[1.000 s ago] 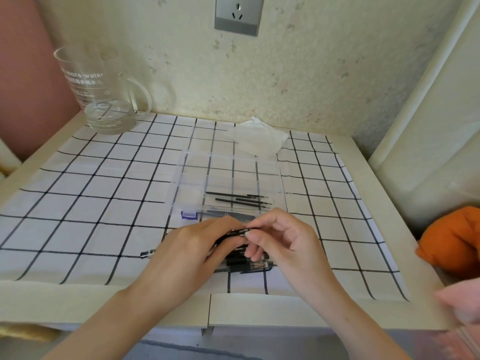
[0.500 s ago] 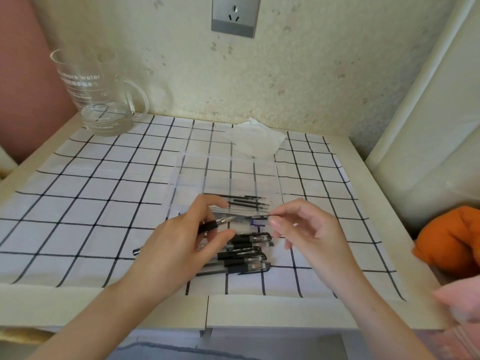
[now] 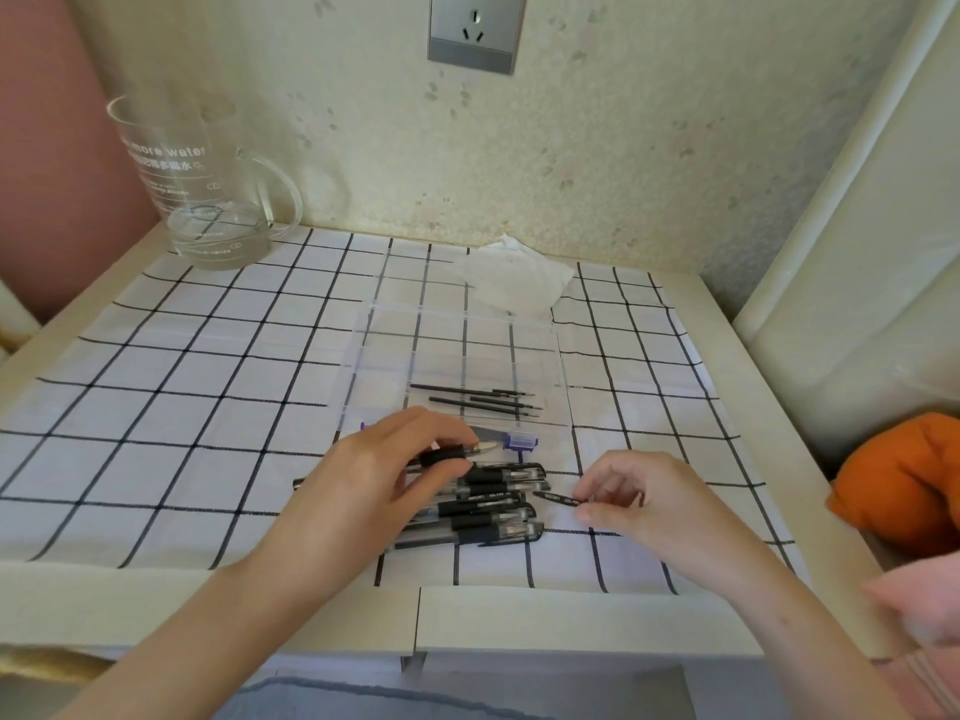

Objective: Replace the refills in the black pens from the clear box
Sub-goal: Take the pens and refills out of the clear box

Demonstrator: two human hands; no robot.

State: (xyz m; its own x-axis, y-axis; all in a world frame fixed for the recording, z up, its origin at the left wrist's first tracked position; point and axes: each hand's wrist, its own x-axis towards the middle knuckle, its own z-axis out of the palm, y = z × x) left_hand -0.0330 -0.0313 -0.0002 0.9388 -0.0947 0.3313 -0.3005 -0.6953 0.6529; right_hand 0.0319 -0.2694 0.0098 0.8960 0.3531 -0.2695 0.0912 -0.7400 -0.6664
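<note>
Checked cloth (image 3: pixel 208 407) covers the table (image 3: pixel 519 615). Your left hand (image 3: pixel 374 480) grips one black pen (image 3: pixel 441 454); your right hand (image 3: pixel 649 506), held apart, pinches a refill (image 3: pixel 556 497) beside the pen pile (image 3: pixel 493 522). Spare refills (image 3: pixel 478 400) lie in the clear box (image 3: pixel 457 330).

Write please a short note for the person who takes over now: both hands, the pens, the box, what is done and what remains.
Left hand grips one black pen, tip bare.
Right hand pinches a small black piece, apparently its cap.
Other pens lie piled between the hands; refills lie in the clear box behind them.
Done: this pen looks uncapped. Left: swap its refill, then the pile's.
</note>
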